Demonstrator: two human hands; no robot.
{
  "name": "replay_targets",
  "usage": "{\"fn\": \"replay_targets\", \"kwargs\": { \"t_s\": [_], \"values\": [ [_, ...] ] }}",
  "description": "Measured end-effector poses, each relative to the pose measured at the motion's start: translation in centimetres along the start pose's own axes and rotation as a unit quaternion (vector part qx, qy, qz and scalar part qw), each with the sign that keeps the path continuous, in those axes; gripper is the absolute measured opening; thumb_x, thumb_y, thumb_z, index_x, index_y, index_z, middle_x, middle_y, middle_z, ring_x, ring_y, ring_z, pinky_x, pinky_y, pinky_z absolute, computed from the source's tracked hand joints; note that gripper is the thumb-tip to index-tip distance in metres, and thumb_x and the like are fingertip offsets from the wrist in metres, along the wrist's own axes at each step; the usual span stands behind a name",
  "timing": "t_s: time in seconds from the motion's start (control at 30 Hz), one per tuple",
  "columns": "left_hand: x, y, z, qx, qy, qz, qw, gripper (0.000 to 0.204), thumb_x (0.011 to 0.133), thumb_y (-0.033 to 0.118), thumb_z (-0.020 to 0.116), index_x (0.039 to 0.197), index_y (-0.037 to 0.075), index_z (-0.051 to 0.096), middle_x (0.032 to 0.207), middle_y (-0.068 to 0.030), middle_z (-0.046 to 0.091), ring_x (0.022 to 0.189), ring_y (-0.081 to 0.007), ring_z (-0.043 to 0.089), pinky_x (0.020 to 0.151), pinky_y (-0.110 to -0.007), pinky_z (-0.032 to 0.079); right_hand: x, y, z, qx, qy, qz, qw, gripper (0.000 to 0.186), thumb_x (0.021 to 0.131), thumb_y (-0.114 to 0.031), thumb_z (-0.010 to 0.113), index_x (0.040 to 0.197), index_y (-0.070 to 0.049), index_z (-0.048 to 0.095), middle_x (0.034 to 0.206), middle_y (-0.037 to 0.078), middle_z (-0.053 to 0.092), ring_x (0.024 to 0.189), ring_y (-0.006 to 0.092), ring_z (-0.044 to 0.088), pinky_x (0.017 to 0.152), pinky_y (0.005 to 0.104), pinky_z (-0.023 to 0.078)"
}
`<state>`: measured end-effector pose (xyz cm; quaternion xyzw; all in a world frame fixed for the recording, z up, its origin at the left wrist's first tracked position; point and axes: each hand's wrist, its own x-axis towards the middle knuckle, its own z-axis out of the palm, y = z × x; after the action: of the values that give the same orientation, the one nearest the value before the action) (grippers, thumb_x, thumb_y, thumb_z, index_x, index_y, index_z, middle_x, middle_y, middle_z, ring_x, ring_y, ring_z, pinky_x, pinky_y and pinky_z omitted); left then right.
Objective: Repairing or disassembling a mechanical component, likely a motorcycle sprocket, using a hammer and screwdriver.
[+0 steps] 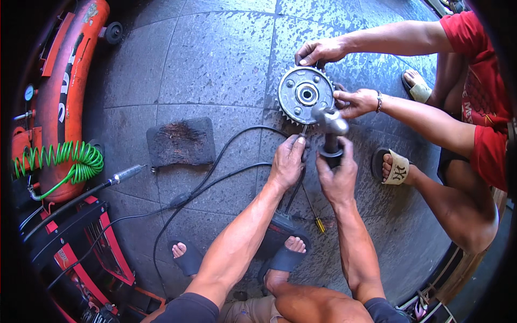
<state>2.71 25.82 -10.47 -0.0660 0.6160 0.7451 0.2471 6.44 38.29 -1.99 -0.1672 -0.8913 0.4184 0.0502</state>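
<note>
A sprocket wheel (288, 100), grey with a toothed rim and a bearing in its hub, is held off the floor by another person's two hands at its upper and right edges. My left hand (290, 161) is closed around a thin metal tool (305, 129), its upper end against the sprocket's lower rim. I cannot make out whether it is a punch or a screwdriver. My right hand (340, 175) grips a hammer (337, 126) by its dark handle. The hammer's head is blurred and overlaps the sprocket's lower right edge in view.
A yellow-handled screwdriver (320, 225) lies by my right forearm. Black cable (226, 145) loops across the tiled floor (215, 59) past a worn dark pad (202, 137). An orange tank (72, 81), green coiled hose (81, 161) and red stand (110, 242) line the left. The other person's sandalled foot (396, 167) is at right.
</note>
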Motion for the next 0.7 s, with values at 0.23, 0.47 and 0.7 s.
{"fn": "replay_targets", "kwargs": {
  "t_s": [0.23, 0.47, 0.7],
  "values": [
    [-0.9, 1.6, 1.0, -0.111, -0.019, -0.093, 0.989, 0.034, 0.109, 0.038, 0.046, 0.101, 0.006, 0.058, 0.067, 0.0030, 0.050, 0.049, -0.0063, 0.046, 0.043, -0.023, 0.037, -0.5, -1.2, -1.7, 0.050, 0.058, -0.014, 0.997, 0.047, 0.088, -0.009, 0.076, 0.127, -0.003, 0.051, 0.091, 0.017, 0.069, 0.084, 0.0196, 0.070, 0.076, 0.0358, 0.056],
    [-0.9, 0.3, 2.3, 0.006, 0.056, -0.023, 0.998, 0.036, 0.109, 0.039, 0.045, 0.102, 0.007, 0.058, 0.068, 0.0022, 0.052, 0.051, -0.0064, 0.048, 0.043, -0.024, 0.038, -1.6, -0.4, -0.6, 0.035, -0.004, 0.061, 0.998, 0.041, 0.088, -0.006, 0.074, 0.124, -0.002, 0.054, 0.090, 0.008, 0.068, 0.084, 0.0137, 0.064, 0.077, 0.0316, 0.053],
    [-1.1, 0.6, 2.2, 0.004, 0.034, -0.049, 0.998, 0.036, 0.110, 0.038, 0.044, 0.103, 0.006, 0.057, 0.068, 0.0021, 0.052, 0.051, -0.0065, 0.049, 0.044, -0.025, 0.039, -1.0, -0.1, -1.2, 0.053, 0.003, 0.054, 0.997, 0.048, 0.087, -0.010, 0.076, 0.127, -0.003, 0.052, 0.094, 0.018, 0.072, 0.089, 0.0272, 0.075, 0.077, 0.0380, 0.057]
  ]
}}
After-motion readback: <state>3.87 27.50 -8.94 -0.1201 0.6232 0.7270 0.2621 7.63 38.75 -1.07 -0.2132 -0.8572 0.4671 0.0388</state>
